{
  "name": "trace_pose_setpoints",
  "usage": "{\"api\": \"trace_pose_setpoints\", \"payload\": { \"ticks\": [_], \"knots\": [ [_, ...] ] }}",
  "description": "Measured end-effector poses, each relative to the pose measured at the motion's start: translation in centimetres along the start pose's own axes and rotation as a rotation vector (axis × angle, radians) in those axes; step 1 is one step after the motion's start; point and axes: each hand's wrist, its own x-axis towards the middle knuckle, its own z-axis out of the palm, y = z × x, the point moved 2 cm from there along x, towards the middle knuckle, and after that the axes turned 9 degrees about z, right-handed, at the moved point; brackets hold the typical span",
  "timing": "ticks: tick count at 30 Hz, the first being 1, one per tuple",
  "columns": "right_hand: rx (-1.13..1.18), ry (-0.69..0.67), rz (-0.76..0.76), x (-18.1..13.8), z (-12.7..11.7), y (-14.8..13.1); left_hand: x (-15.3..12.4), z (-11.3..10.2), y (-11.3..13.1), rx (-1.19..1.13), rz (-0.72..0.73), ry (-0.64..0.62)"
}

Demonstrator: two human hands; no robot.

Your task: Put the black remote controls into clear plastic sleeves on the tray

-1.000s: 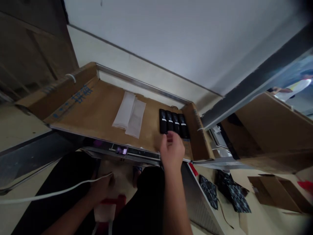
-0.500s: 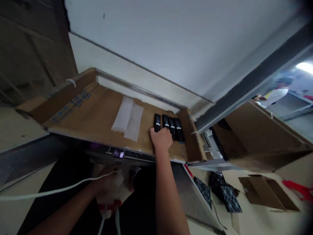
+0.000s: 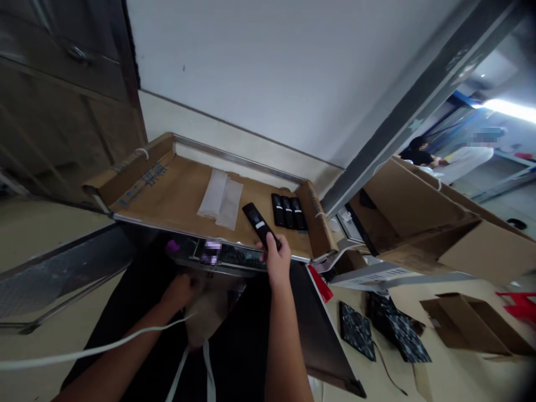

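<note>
Gripping: right hand (image 3: 276,259) closed on slim black remote-shaped device (image 3: 260,224), lifted by its near end, angled over flat brown cardboard sheet (image 3: 176,192)
Left hand (image 3: 181,290): below cardboard's near edge, on pale bag; grip unclear
Row: three matching black devices (image 3: 288,211) at cardboard's right end, side by side
Pouches: two translucent plastic pouches (image 3: 221,195) mid-cardboard

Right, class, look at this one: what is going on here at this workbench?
A person at a bench lined with cardboard holds a black remote-like device in the right hand, lifted off the cardboard. Three more black devices lie side by side near the right end, with two white pouches to their left. The left hand is low, at something pale below the bench edge.
</note>
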Motion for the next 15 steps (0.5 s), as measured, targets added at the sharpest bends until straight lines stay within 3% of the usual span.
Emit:
{"api": "trace_pose_setpoints", "payload": {
  "ticks": [3, 6, 8, 11, 15],
  "knots": [
    [0.342, -0.208, 0.172, -5.7, 0.5, 5.8, 0.7, 1.0, -0.4, 0.075, 0.043, -0.026],
    [0.466, -0.183, 0.395, -9.7, 1.7, 11.8, 1.2, 1.4, -0.8, 0.088, 0.028, -0.052],
    [0.465, -0.169, 0.501, -10.2, 2.5, 14.3, 1.5, 1.4, -0.8, 0.036, 0.048, -0.025],
    [0.427, -0.176, 0.506, -8.7, 3.3, 15.0, 1.8, 1.2, -0.5, -0.091, 0.114, 0.052],
    [0.302, -0.151, 0.474, -6.7, 3.9, 14.4, 1.9, 1.2, -0.7, -0.129, 0.06, 0.084]
  ]
}}
